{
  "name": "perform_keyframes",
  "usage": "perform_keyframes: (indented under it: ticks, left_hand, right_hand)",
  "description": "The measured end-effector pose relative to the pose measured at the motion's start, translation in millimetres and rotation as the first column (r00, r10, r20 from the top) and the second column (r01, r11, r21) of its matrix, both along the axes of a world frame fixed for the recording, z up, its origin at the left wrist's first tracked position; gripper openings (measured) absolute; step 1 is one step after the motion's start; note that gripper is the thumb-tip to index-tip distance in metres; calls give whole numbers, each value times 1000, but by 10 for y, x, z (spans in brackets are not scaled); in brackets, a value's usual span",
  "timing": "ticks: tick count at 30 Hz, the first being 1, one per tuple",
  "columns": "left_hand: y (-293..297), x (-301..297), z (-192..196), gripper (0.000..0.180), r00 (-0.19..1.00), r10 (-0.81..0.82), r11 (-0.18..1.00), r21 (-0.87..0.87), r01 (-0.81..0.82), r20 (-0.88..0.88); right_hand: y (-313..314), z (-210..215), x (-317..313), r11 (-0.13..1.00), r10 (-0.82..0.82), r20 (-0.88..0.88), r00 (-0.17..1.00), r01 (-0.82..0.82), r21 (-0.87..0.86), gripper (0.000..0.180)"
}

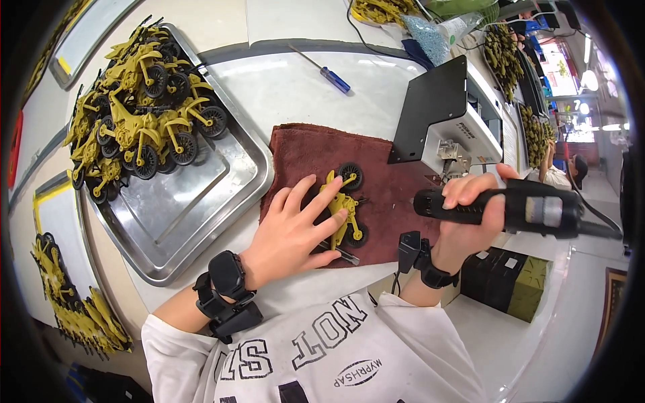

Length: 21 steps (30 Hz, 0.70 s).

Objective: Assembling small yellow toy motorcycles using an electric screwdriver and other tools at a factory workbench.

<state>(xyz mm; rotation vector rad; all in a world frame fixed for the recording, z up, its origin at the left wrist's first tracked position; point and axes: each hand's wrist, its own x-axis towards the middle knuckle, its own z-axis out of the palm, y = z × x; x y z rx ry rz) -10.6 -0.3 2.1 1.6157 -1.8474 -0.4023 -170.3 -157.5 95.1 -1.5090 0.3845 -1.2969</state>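
A yellow toy motorcycle with black wheels lies on a maroon cloth. My left hand reaches over it with spread fingers; the fingertips rest on its left side. Beneath the thumb, a thin silver tool shows in part, its kind unclear. In my right hand is a black electric screwdriver, gripped around its body and held nearly level, to the right of the motorcycle. Its tip cannot be made out clearly.
A metal tray heaped with yellow toy motorcycles stands at the left. A blue-handled screwdriver lies beyond the cloth. The black-and-white machine rises at the right, near a dark box. Another person is farther right.
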Motion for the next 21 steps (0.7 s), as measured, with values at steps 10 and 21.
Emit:
perform_keyframes:
  ticks: [10,21]
  left_hand:
    - [-2,4,16,56,1000,11,1000,13,-10,-2]
    - [78,37,-69,35,965,140,935,-292,-203,-221]
  right_hand:
    - [64,-175,-102,994,-92,-12,996,92,58,45]
    - [558,109,290,895,419,349,838,-445,-6,59]
